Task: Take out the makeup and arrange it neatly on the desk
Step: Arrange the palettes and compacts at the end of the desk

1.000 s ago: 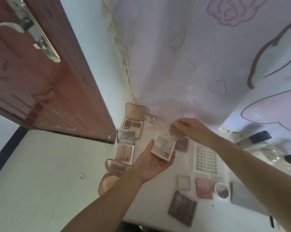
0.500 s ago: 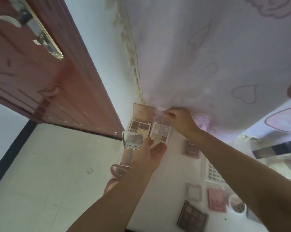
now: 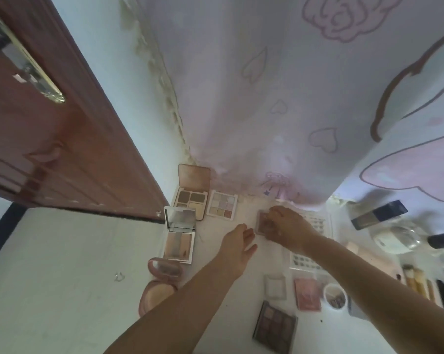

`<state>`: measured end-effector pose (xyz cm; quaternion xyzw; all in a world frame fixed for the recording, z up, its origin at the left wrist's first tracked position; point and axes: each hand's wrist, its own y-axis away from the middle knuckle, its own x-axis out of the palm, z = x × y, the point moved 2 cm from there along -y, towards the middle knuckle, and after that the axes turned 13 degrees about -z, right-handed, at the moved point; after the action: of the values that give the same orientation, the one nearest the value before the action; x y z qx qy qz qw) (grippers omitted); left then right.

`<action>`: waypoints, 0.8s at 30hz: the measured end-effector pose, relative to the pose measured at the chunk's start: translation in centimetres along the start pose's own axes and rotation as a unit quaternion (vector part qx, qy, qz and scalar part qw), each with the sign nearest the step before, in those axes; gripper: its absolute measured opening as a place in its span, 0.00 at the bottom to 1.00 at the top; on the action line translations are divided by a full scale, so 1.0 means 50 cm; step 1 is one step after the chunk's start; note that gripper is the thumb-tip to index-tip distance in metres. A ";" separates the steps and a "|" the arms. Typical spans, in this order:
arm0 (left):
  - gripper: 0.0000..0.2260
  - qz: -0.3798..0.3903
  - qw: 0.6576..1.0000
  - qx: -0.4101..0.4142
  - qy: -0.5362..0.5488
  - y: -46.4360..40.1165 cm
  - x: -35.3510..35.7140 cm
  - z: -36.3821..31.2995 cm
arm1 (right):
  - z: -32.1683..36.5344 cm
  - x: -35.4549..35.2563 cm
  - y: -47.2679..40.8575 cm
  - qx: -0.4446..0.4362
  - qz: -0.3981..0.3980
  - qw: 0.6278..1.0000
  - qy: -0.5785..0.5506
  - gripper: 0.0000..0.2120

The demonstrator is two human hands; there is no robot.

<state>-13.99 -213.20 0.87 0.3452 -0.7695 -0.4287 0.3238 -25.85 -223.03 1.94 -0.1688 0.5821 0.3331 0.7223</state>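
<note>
A pale nine-pan eyeshadow palette [image 3: 222, 205] lies on the white desk [image 3: 231, 325] by the wall, beside an open brown palette [image 3: 192, 193] and an open mirrored palette [image 3: 179, 235]. My right hand [image 3: 286, 227] grips a small dusky-pink compact [image 3: 263, 222] lying on the desk, fingers curled round its edges. My left hand [image 3: 237, 247] hovers just left of it, fingers relaxed, holding nothing. An open round powder compact [image 3: 159, 282] sits at the desk's left edge.
A dark palette [image 3: 274, 325], a small clear case [image 3: 275, 286], a pink compact [image 3: 307, 294] and a white round pot [image 3: 334, 295] lie nearer me. A lash sheet [image 3: 309, 260], bottles and brushes [image 3: 420, 279] crowd the right. A brown door [image 3: 62, 149] stands left.
The pale nine-pan palette was set down by the wall and released. My right hand moved right onto the pink compact. My left hand drew back, empty.
</note>
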 end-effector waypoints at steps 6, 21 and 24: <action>0.16 -0.003 0.999 0.017 -0.040 0.004 0.008 0.003 | 0.007 0.027 0.008 -0.010 -0.049 0.998 0.034 0.18; 0.16 0.087 0.991 -0.062 0.074 0.021 -0.081 -0.003 | 0.127 0.005 -0.005 -0.085 0.057 0.986 -0.132 0.17; 0.15 0.063 0.996 -0.050 0.038 0.019 -0.093 0.002 | 0.124 -0.005 -0.049 -0.062 0.016 0.988 -0.143 0.13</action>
<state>-11.74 -209.01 0.73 0.2956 -0.7545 -0.4315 0.3964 -19.73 -220.96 3.48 -0.1548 0.4537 0.4011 0.7806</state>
